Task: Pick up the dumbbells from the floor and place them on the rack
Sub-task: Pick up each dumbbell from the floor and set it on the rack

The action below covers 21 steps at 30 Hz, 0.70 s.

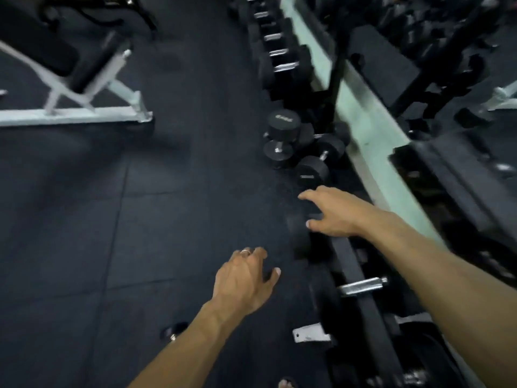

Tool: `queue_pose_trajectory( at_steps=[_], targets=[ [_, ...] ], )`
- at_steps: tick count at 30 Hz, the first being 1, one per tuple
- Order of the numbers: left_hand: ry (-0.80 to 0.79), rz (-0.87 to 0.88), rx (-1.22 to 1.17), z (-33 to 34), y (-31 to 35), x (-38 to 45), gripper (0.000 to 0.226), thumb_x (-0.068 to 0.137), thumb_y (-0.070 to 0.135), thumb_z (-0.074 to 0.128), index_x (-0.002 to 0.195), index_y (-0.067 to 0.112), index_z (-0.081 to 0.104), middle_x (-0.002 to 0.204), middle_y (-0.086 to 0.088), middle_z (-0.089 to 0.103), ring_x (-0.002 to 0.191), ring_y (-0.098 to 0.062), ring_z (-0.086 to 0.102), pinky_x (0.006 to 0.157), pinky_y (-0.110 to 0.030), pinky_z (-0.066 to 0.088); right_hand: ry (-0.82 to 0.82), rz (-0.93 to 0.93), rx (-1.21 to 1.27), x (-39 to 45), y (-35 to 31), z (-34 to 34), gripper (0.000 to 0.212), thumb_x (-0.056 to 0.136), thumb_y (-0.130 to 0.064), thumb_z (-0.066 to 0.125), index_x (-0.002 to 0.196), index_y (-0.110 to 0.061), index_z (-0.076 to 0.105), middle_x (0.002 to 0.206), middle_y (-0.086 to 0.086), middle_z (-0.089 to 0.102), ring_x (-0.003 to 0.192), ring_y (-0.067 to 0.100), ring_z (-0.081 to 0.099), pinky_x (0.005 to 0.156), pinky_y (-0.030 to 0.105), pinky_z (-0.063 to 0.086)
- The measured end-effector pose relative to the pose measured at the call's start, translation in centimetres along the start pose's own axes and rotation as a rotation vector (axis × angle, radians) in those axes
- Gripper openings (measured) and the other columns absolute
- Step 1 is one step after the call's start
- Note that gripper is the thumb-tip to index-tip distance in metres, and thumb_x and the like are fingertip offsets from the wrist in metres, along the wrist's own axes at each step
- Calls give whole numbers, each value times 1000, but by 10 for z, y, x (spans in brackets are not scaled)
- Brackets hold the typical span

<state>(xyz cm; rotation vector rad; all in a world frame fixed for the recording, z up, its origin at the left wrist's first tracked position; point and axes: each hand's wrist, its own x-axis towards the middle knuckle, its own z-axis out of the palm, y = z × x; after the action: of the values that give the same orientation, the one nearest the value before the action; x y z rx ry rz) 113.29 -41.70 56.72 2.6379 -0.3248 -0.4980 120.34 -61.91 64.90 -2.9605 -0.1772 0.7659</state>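
The left grip [246,278] hangs over the bare floor [112,219], fingers loosely spread and holding nothing, a ring on one finger. Just beyond it and to its right, the right grip [333,211] reaches forward with fingers apart, over a dark round-headed dumbbell [300,239] at the front edge of the rack [352,264]; blur keeps me from telling whether the fingers touch it, and they close on nothing.

Behind the right grip, nearer the person, a chrome handle [362,285] of a racked dumbbell shows on the same rail. Behind the left grip, low at the frame's edge, a small dark object [174,330] lies on the floor; it may be a dumbbell end, but it is too cut off to say.

Ahead of the right grip, a cluster of floor dumbbells [296,147] sits against the rack's foot, heads touching. These are probably the next load. They look like rubber-coated heads on short steel bars: dense, stiff and heavy, liable to roll. The sound place to take hold is the bar between the heads, fingers wrapped fully round, one per hand.

Crowding is the likely obstacle: the heads lie jammed together with the rack's upright [337,79] right behind, so fingers could be pinched. Farther ahead a row of racked dumbbells [279,51] runs on. Far to the left of both grips stands a white-framed bench [70,79], well apart.
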Motion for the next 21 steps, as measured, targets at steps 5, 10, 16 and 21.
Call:
queue_pose_trajectory(
  at_steps=[5,10,16,21],
  targets=[
    [-22,-173,-79,4,-131,-47,49,93,52,47,131,22,48,123,0,56,118,-19,51,89,-38,49,-116,-101,-20,51,-125,63,67,91,-40,60,150,-27,30,138,5,44,126,27,47,99,42,44],
    [-97,-349,-129,46,-252,-90,45,92,50,48,127,22,50,122,0,56,115,-20,52,87,-38,51,-269,-181,-15,105,-226,163,67,92,-38,60,150,-28,30,142,6,43,129,28,46,102,43,43],
    [-204,-530,-219,148,-346,-105,47,91,49,50,129,22,49,124,-3,56,117,-23,52,91,-38,48,-443,-252,-12,167,-287,305,68,92,-36,62,151,-24,31,144,7,44,130,27,46,102,38,41],
    [-273,-648,-317,266,-401,-86,46,89,47,55,129,25,49,120,-2,55,115,-21,53,91,-37,49,-553,-274,-10,225,-297,440,70,92,-36,64,151,-26,28,146,5,42,133,25,43,105,37,40]
  ],
)
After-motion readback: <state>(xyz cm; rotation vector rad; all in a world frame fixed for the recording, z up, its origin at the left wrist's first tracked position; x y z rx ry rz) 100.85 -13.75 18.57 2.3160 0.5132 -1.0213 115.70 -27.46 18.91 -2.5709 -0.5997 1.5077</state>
